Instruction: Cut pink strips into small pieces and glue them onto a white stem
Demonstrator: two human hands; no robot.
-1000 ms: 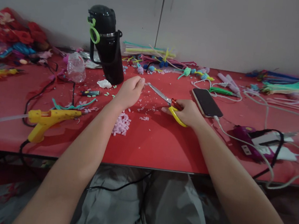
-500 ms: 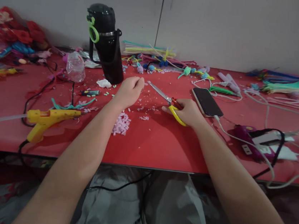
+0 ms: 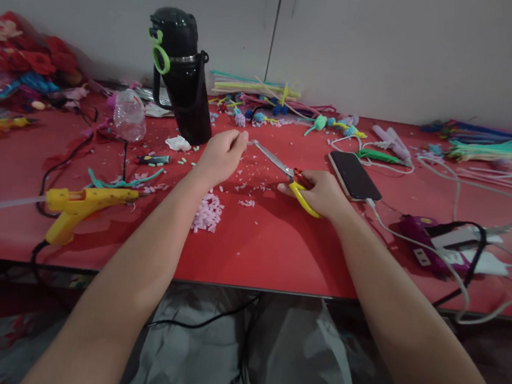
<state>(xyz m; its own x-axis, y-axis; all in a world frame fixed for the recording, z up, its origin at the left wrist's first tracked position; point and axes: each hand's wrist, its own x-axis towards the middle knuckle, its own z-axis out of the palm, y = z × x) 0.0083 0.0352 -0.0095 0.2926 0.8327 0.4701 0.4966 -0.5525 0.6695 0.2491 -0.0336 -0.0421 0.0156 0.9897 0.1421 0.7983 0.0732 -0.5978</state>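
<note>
My right hand (image 3: 318, 192) is wrapped round the yellow and red handles of a pair of scissors (image 3: 278, 161). The blades look closed or nearly so and point up and left toward my left hand (image 3: 223, 156). My left fingers are pinched together; a small pale lilac end, apparently a pipe cleaner (image 3: 251, 143), sticks out at the scissor tips. Most of it is hidden in the hand. A heap of short lilac cut pieces (image 3: 208, 213) lies beside my left forearm, and loose bits (image 3: 246, 202) are scattered below the blades.
A black bottle (image 3: 182, 79) stands behind my left hand. At left lies a yellow glue gun (image 3: 83, 203) with its cord. A phone (image 3: 354, 175) on a charging cable and a purple power strip (image 3: 434, 252) are at right. Bundled pipe cleaners (image 3: 497, 145) line the back.
The scissor tips and the small lilac end between them and my left fingers have shifted very slightly. Both hands stay almost in place.
</note>
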